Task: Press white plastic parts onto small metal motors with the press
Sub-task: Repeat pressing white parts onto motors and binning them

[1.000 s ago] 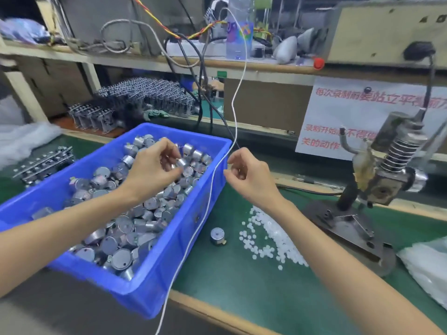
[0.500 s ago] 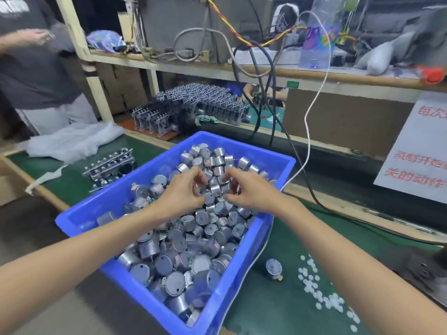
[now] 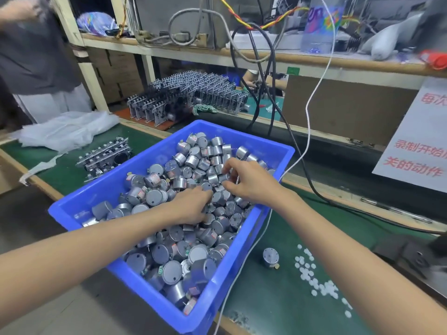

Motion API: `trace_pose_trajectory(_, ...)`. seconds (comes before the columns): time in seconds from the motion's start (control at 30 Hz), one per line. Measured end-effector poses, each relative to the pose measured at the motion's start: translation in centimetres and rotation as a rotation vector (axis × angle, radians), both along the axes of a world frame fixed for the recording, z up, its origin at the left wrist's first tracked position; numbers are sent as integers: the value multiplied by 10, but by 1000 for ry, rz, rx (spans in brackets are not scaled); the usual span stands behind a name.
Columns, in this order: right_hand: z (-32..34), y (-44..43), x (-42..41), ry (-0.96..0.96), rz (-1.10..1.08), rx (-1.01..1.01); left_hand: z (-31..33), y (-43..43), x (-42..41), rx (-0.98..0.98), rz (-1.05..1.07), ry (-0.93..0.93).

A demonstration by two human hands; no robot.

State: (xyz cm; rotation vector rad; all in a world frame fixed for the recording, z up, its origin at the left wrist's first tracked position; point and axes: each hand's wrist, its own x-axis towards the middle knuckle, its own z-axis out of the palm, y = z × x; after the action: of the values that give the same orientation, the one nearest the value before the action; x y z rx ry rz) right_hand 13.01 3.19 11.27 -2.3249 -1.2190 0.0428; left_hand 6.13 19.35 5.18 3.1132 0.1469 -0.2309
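Here, blue bin (image 3: 101, 197) full of motors (image 3: 154, 197).

left grip (image 3: 193, 206) and right grip (image 3: 251, 187) bare; forearms (image 3: 96, 240) bare to the frame's edge.

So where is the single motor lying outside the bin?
Head view, lower right: the lone motor sits on the green mat between the blue bin and the scattered white plastic parts.

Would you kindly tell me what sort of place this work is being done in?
Most likely a small factory assembly bench: a blue bin heaped with small metal motors, loose white plastic parts on the green bench mat, and racks of metal parts stacked behind.
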Motion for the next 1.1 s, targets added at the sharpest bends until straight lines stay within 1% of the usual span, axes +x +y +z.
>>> trace_pose_trajectory(0.07, 0, -1, -3, -22, -11, -2, 3, 1, -1, 0, -18, 1)
trace_pose_trajectory(0.13, 1, -4, -6, -16, -16, -1, 9, -2, -4, -51, -17, -50)
trace_pose_trajectory(0.17, 1, -7, -8, -6, -16, 1, 15, -5, -6, -105, -17, -117)
trace_pose_trajectory(0.23, 0, -14, -12, 16, -24, 32, 31, -16, -10, -256, -39, -327)
trace_pose_trajectory(0.3, 2, -25, -17, 41, -44, 129, 53, -35, -17, -435, -82, -537)
trace_pose_trajectory(0.37, 7, -41, -25, 102, -83, 267, 72, -60, -27, -544, -133, -673)
trace_pose_trajectory(0.4, 10, -50, -29, 190, -94, 350, 80, -73, -32, -558, -160, -714)
trace_pose_trajectory(0.43, 14, -60, -35, 324, -88, 435, 87, -85, -35, -568, -181, -735)
trace_pose_trajectory(0.5, 19, -82, -45, 597, -40, 584, 100, -108, -43, -589, -211, -735)
trace_pose_trajectory(0.53, 21, -94, -50, 690, -25, 641, 105, -119, -47, -593, -230, -726)
trace_pose_trajectory(0.63, 20, -132, -64, 889, 22, 763, 115, -153, -62, -588, -301, -704)
trace_pose_trajectory(0.7, 12, -157, -74, 965, 64, 814, 112, -179, -71, -528, -344, -682)
trace_pose_trajectory(0.77, -3, -178, -84, 988, 35, 849, 101, -202, -76, -470, -333, -612)
trace_pose_trajectory(0.8, -12, -187, -88, 994, -9, 878, 93, -211, -76, -484, -325, -565)
trace_pose_trajectory(0.87, -34, -205, -95, 1013, -127, 942, 73, -222, -71, -631, -323, -449)
trace_pose_trajectory(0.93, -55, -222, -101, 1020, -250, 952, 49, -230, -62, -812, -314, -339)
trace_pose_trajectory(0.97, -65, -231, -103, 1022, -301, 950, 36, -233, -58, -858, -316, -310)
trace_pose_trajectory(1.03, -85, -245, -106, 1006, -396, 942, 8, -238, -51, -863, -324, -267)
trace_pose_trajectory(1.1, -103, -256, -111, 875, -543, 899, -18, -240, -45, -816, -312, -230)
